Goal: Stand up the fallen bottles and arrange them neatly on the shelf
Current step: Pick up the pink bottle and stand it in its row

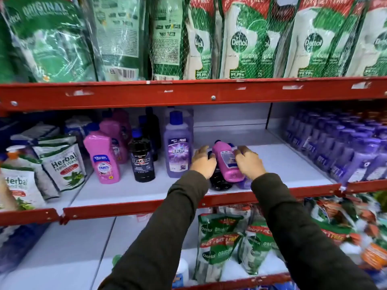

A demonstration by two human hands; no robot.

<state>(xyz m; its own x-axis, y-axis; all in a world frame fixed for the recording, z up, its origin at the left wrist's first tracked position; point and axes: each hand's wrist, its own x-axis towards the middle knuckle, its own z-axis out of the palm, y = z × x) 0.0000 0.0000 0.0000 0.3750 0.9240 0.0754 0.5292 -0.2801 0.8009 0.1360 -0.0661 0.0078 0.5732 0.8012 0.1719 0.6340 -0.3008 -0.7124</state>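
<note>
A pink bottle [227, 162] lies on its side atop a fallen black bottle [219, 181] and a fallen purple bottle [245, 183] on the white middle shelf [293, 162]. My left hand [202, 162] rests on the black bottle's left side, fingers curled over it. My right hand [249, 162] touches the pink bottle's right side, over the purple one. Upright to the left stand a purple Bactin bottle [179, 151], a black Bactin bottle [142, 162] and a pink bottle [102, 160].
More pink and dark bottles stand behind the upright row. Rows of purple bottles [345, 147] fill the right section behind a divider. Herbal wash pouches [62, 168] lean at left. Dettol pouches hang above and lie below. The red shelf lip [136, 208] runs along the front.
</note>
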